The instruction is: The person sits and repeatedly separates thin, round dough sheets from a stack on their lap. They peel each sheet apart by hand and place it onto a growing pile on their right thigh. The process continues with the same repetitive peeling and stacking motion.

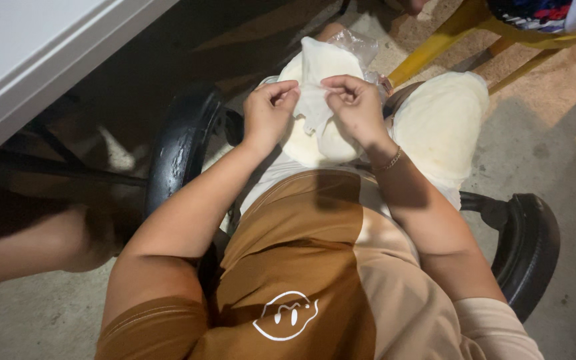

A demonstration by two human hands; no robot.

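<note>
I sit in a chair and look down at my lap. My left hand point(268, 107) and my right hand point(355, 103) both pinch a thin, limp white sheet point(315, 80) between fingers and thumbs, holding it up over my thighs. A stack of round pale cream sheets point(315, 143) lies on my lap beneath it. A second pale cream stack point(441, 120) rests on my right thigh. Crumpled clear plastic point(358, 43) shows just beyond the held sheet. A thin bracelet point(389, 162) circles my right wrist.
Black chair armrests stand at my left point(181, 143) and right point(531, 247). A white table edge point(41, 73) runs across the upper left. Yellow furniture legs point(448, 37) cross the upper right. Another person's bare limb point(35, 250) reaches in at left over the concrete floor.
</note>
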